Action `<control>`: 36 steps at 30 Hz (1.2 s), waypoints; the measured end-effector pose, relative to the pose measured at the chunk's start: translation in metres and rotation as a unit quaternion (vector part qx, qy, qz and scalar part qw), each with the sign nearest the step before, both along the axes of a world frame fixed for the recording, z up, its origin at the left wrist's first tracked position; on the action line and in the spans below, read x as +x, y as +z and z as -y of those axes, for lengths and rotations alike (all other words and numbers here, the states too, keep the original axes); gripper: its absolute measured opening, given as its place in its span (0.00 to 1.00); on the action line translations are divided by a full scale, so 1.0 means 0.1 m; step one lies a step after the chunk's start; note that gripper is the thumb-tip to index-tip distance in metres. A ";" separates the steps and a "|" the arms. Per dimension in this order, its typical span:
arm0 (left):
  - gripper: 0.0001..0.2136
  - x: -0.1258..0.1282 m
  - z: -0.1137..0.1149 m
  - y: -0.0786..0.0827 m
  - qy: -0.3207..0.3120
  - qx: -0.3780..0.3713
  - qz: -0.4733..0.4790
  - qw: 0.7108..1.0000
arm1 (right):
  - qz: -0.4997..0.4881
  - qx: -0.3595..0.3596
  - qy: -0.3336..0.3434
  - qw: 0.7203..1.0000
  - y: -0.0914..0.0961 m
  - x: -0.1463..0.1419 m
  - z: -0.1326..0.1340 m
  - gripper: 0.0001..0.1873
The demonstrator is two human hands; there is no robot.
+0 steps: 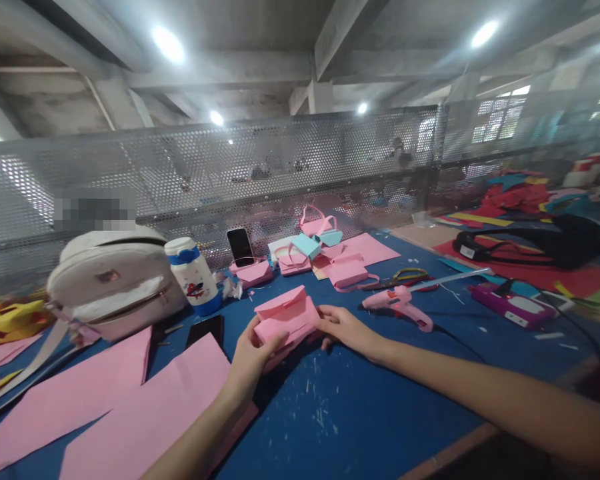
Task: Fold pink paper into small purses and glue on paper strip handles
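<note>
A small pink paper purse [289, 312] with a folded flap is held up in front of me, just above the blue table. My left hand [256, 347] grips its left side, the thumb across the front face. At its right end, my right hand [339, 327] pinches the edge between thumb and fingers; some of those fingertips are hidden behind the paper. To the right of the hands lies a pink glue gun [397, 303] with a clear glue stick in its back. More pink paper purses, one [347, 270] with a strap, sit farther back.
Large pink sheets [150, 407] cover the left front of the blue table [360, 427]. A backpack [115, 280], a bottle [193, 277] and a propped phone [241, 247] stand behind. Scissors [410, 275], a purple device [513, 303] and black headgear [520, 247] lie right.
</note>
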State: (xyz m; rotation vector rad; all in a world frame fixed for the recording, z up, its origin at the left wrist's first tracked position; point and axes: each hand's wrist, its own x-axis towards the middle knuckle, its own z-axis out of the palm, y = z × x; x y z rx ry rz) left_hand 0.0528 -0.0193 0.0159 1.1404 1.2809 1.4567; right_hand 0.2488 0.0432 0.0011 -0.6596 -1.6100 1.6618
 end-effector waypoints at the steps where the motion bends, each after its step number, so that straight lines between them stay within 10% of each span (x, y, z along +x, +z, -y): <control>1: 0.32 -0.01 0.00 0.01 0.004 0.001 -0.007 1.000 | 0.016 -0.001 0.006 1.000 -0.01 0.01 -0.02 0.28; 17: 0.31 -0.04 0.00 0.03 0.012 0.017 -0.055 0.998 | 0.022 0.134 -0.086 0.987 0.08 0.09 -0.09 0.25; 36: 0.29 -0.09 -0.03 -0.01 0.039 0.017 -0.092 0.995 | 0.153 0.383 -0.160 0.897 0.20 0.17 0.01 0.18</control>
